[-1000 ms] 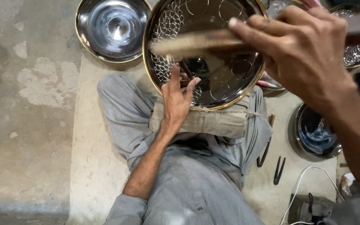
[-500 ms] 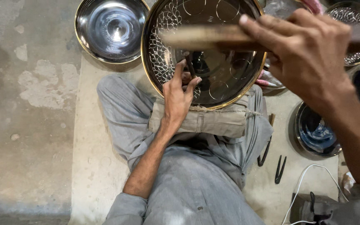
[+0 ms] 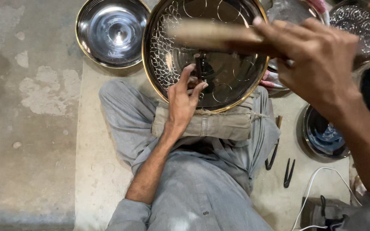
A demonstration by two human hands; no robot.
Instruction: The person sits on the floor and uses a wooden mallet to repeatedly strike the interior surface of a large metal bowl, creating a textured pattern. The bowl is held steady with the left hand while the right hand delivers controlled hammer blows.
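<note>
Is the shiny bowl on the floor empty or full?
Empty. The plain steel bowl at the upper left sits upright on the floor, and its bare, shiny bottom shows all the way across with nothing in it.

No packages, labels, signs or screens show in the view.
</note>
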